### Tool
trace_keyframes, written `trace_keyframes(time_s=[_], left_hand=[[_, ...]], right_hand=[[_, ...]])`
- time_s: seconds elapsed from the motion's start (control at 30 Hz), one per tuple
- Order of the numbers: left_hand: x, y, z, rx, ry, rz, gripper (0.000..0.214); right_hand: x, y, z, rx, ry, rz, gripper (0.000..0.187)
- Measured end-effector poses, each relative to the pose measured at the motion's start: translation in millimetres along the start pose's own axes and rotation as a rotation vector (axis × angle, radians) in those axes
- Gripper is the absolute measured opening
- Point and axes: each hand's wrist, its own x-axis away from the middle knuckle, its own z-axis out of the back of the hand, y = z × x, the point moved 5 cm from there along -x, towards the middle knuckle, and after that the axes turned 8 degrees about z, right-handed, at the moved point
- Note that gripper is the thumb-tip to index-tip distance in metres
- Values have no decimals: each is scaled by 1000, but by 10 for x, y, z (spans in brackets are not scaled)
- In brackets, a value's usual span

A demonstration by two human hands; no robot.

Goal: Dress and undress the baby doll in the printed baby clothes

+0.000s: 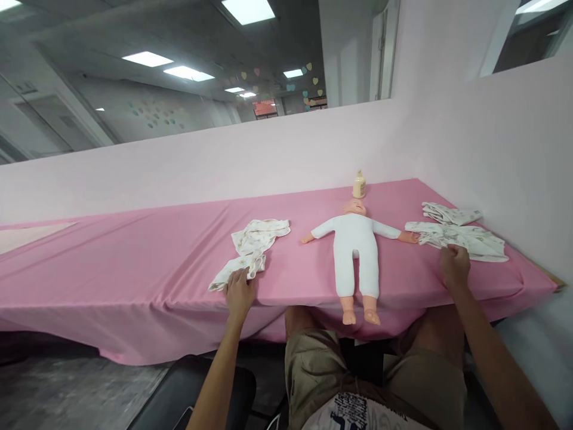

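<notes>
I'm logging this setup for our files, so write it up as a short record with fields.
surface: table under a pink tablecloth
centre: baby doll in white, on its back, arms spread, feet past the front edge
behind doll's head: cream-coloured bottle, upright
left side: two patterned cloth pieces, one nearer the front
right side: patterned baby garments, near the wall
left hand: fingers on the nearer cloth piece
right hand: curled at the garments' front edge, grip unclear

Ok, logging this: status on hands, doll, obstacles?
Left hand on nearer left cloth; right hand at nearer right cloth. Doll supine between. Bottle beyond its head, clear of hands.
</notes>
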Motion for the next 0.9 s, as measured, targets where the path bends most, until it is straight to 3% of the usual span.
trace_keyframes(time_s=[0.13, 0.23, 0.47, 0.53, 0.67, 0.9], left_hand=[[12, 4, -1, -2, 30, 62, 40], [55, -39, -36, 17, 56, 64, 46], [195, -150, -148, 93, 125, 113, 63], [226, -149, -143, 139, 146, 141, 68], [332, -121, -135, 216, 153, 148, 82], [902, -109, -202, 332, 151, 174, 84]], right_hand=[[-19, 2, 6, -18, -9, -19, 43], [88, -38, 80, 54, -1, 80, 46], [1029, 70, 253, 258, 44, 638, 45], [1270, 171, 260, 251, 80, 701, 43], [1562, 367, 192, 224, 148, 634, 58], [1923, 713, -99, 121, 20, 328, 75]])
